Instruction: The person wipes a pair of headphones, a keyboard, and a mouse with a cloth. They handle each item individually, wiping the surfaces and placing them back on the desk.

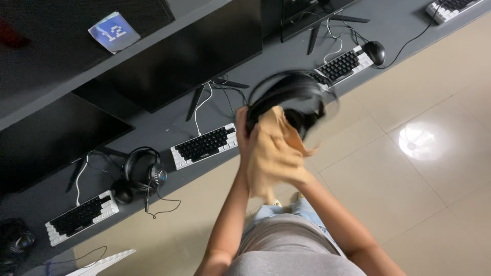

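The left hand (pixel 243 130) grips a black headset (pixel 289 99) by its ear cup, fingers curled around it, holding it above the floor in front of the dark desk (pixel 169 130) so every side is reachable. The right hand (pixel 286 166) is closed on a tan cloth (pixel 273 148), pressing it against the cup. A second headset (pixel 143 171) rests on the desk between two white-framed keyboards (pixel 204 145). A square blue-and-white label (pixel 113 31) lies on the upper shelf, left of the monitor (pixel 204 51).
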